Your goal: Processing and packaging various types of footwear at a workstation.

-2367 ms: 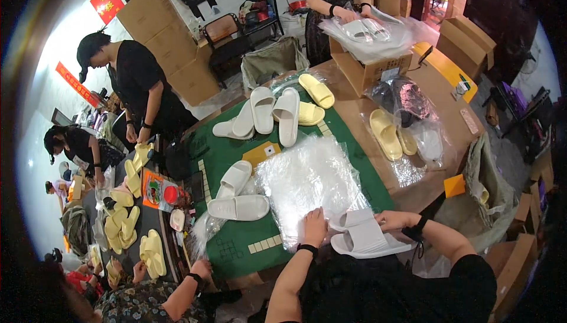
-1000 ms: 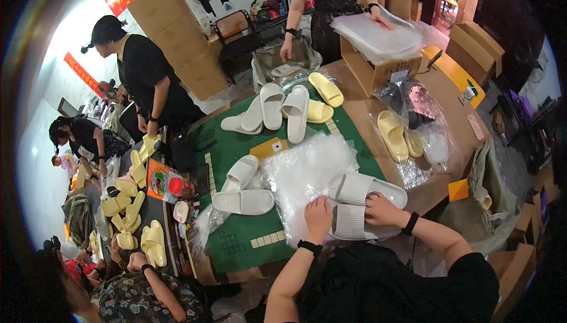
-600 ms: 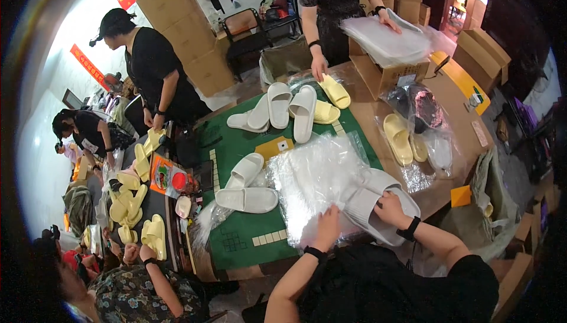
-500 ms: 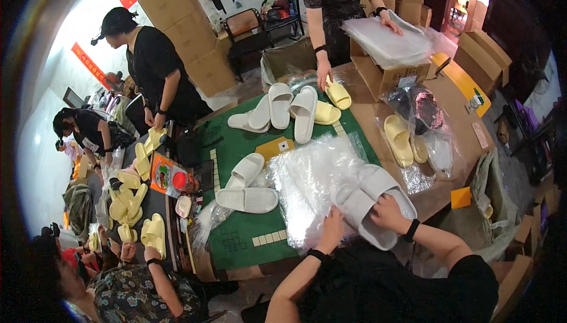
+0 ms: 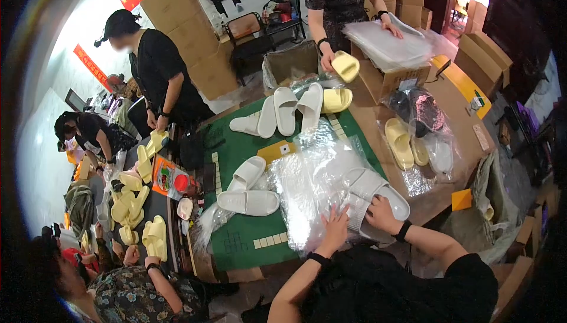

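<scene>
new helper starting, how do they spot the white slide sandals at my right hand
Find the green mat, then the stack of clear plastic bags on it. The white slide sandals lie at the stack's near right side. Unlike the other white slides, they have your right hand on them.

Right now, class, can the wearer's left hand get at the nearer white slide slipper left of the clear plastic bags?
Probably yes: the left hand, spread open, seems free, and only flat-lying clear plastic bags separate it from that white slide slipper.
</scene>
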Motion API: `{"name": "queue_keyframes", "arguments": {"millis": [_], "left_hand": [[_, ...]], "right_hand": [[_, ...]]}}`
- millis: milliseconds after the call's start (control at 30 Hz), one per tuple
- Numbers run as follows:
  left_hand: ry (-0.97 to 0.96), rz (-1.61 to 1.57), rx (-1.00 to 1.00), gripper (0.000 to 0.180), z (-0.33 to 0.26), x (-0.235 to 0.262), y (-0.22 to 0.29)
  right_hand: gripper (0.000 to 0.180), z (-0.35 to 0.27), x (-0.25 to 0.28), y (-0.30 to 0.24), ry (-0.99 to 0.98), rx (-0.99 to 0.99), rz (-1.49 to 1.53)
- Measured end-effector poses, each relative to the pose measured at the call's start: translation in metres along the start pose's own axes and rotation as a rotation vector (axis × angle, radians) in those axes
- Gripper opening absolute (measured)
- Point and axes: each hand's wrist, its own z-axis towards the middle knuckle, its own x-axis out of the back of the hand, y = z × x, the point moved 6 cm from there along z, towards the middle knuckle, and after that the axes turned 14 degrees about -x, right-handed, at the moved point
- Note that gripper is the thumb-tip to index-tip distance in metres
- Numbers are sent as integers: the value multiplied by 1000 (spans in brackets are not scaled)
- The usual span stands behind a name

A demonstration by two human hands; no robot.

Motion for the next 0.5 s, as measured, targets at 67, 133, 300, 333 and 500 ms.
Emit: {"name": "queue_keyframes", "arguments": {"millis": [67, 133, 300, 333, 500], "left_hand": [[28, -14, -21, 47, -4, 0, -2], [51, -29, -46, 42, -2, 3, -1], [95, -101, -64, 11, 3, 10, -2], [96, -101, -63, 11, -1, 7, -6], [365, -194, 77, 11, -14, 9, -26]], "right_hand": [[19, -3, 1, -16, 3, 39, -54], [19, -4, -1, -21, -19, 120, -64], [18, -1, -20, 0, -40, 61, -57], [20, 5, -17, 7, -45, -102, 4], [23, 7, -15, -5, -92, -152, 26]]}}
